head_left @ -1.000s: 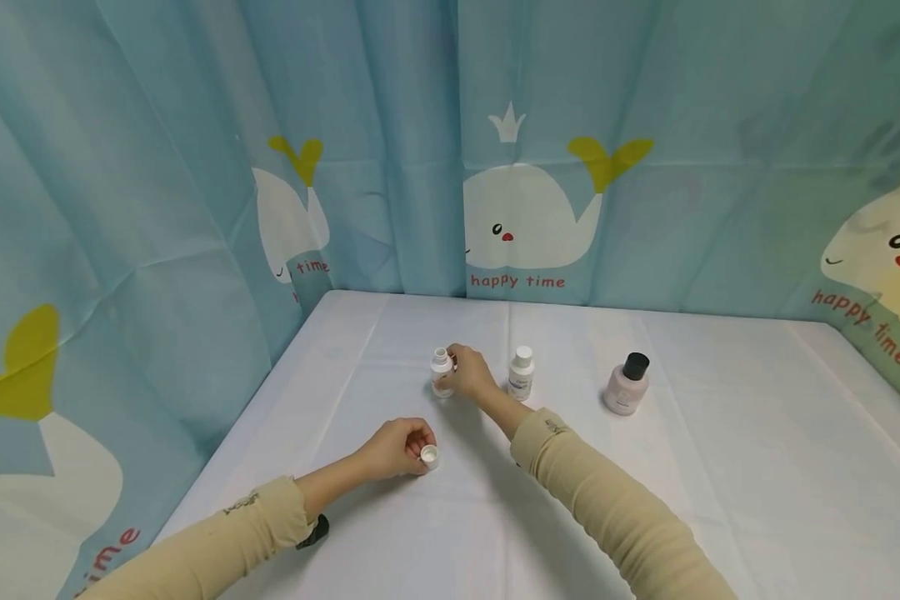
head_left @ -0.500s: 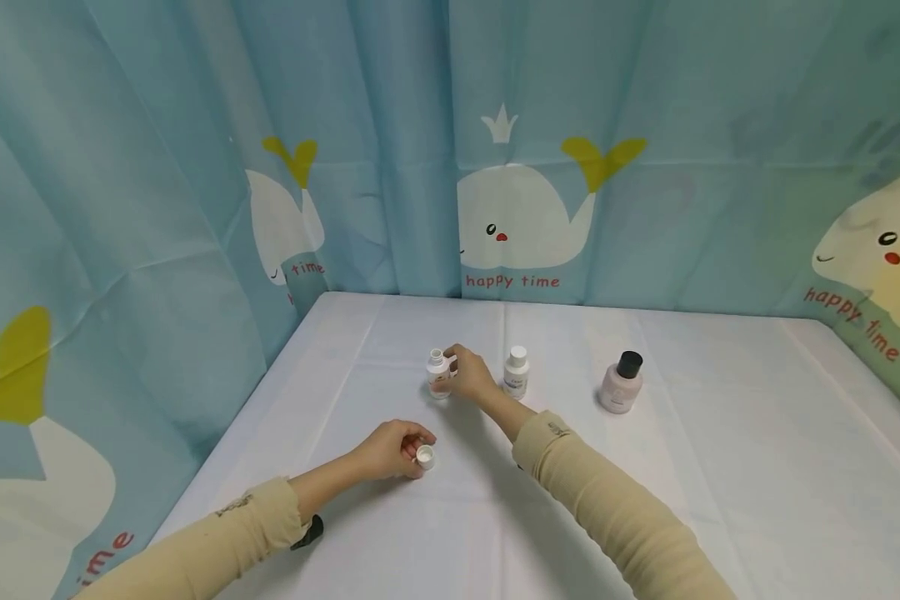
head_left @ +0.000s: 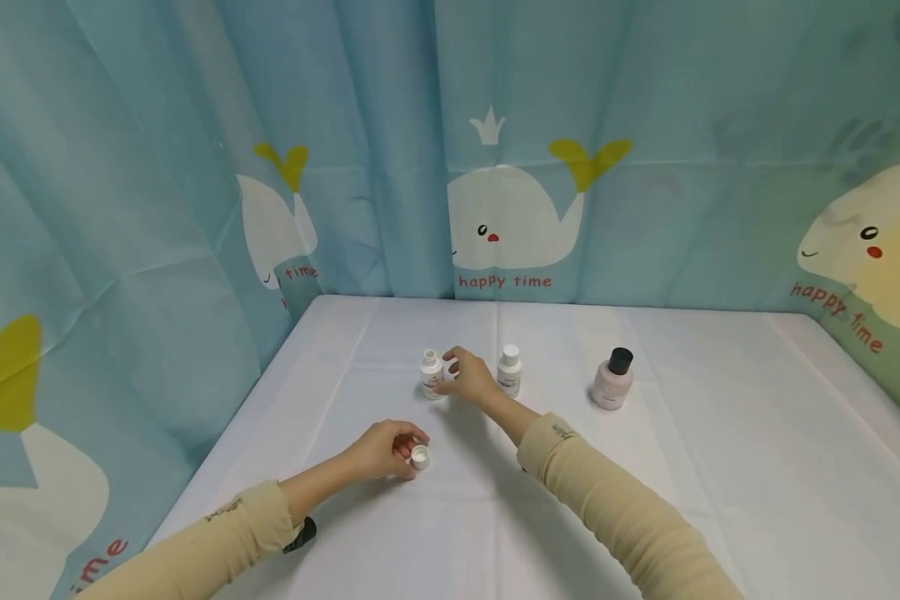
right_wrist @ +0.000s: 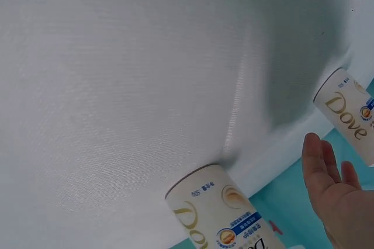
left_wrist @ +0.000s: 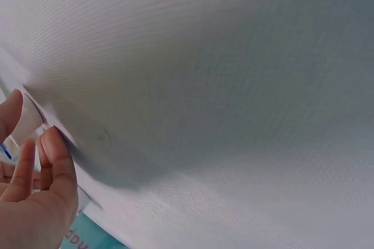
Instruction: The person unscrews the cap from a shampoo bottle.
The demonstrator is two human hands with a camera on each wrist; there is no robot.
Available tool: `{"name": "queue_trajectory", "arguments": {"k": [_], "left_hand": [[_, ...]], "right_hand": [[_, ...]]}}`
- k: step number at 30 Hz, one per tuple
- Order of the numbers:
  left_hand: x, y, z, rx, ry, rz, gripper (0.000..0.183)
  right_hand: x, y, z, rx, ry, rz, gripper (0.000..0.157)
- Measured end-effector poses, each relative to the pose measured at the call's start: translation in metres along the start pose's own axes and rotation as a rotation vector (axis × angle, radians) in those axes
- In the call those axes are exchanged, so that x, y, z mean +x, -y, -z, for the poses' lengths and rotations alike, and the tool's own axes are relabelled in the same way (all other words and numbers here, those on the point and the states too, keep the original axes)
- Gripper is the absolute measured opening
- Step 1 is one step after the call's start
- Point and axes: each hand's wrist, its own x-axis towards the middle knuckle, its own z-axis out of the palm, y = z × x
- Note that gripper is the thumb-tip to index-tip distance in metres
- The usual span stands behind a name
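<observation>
An uncapped white Dove bottle (head_left: 431,379) stands upright on the white table. My right hand (head_left: 471,379) is just to its right, thumb and fingers spread. In the right wrist view a gap shows between the fingertips and that bottle (right_wrist: 347,111). Nearer to me, a white cap (head_left: 420,457) lies with its hollow side up. My left hand (head_left: 382,450) is beside it, thumb and fingers parted around it. The left wrist view shows the cap (left_wrist: 28,121) partly behind the thumb; whether any finger touches it is unclear.
A capped white Dove bottle (head_left: 509,372) stands behind my right wrist. Farther right is a pink bottle with a black cap (head_left: 612,381). A black object (head_left: 300,535) shows by my left cuff. A blue whale-print curtain (head_left: 390,167) hangs behind and left of the table.
My right hand's fingers have parted from the uncapped bottle, which stands free. The left hand has hardly moved by the cap. The whole head view has shifted slightly.
</observation>
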Motion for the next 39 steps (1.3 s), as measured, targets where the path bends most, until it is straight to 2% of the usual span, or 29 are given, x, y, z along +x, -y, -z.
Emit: {"name": "queue_trajectory", "arguments": {"k": [12,17,23,33,39], "left_hand": [[0.0,0.002,0.006,-0.013,0.011,0.008,0.038],[0.002,0.003,0.011,-0.01,0.042,-0.003,0.039],[0.004,-0.003,0.019,0.024,0.098,-0.006,0.04],[0.006,-0.003,0.029,0.046,0.135,-0.045,0.04],[0.005,-0.005,0.037,0.077,0.237,-0.082,0.04]], "right_hand": [[-0.008,-0.009,0.007,-0.035,-0.016,-0.022,0.05],[-0.013,-0.014,0.011,-0.046,-0.007,0.0,0.047],[-0.021,-0.019,0.015,-0.018,0.031,-0.013,0.045],[-0.04,-0.035,0.025,0.054,0.144,0.081,0.04],[-0.054,-0.041,0.039,0.06,0.147,0.178,0.036]]}}
